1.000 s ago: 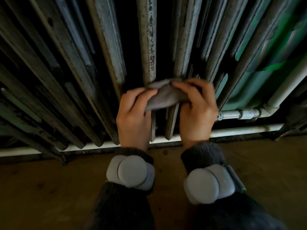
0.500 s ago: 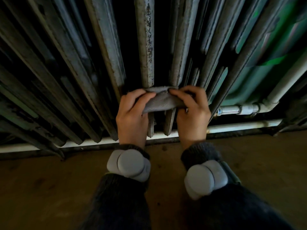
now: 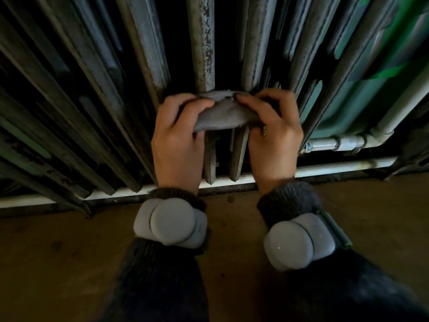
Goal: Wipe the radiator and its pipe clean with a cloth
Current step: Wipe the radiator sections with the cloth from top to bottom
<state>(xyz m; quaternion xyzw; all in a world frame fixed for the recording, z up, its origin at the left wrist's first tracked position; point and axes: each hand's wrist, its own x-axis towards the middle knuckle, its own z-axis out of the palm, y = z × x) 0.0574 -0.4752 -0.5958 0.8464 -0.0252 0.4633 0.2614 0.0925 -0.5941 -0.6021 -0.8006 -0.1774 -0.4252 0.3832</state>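
Cloth (image 3: 224, 112), grey, pulled across two middle fins of radiator (image 3: 204, 43), low down near the fin ends and touching both. Left grip (image 3: 176, 140) grasping cloth's left end, thumb on top, fingers curled behind. Right grip (image 3: 274, 135) grasping the right end the same way. Pipe (image 3: 336, 142) with metal fitting off to the right, apart from right grip. Lower pipe (image 3: 348, 165), white, under the fins, just above brown floor (image 3: 69, 252). Grey pucks (image 3: 171, 220) strapped over dark sleeves (image 3: 157, 275).
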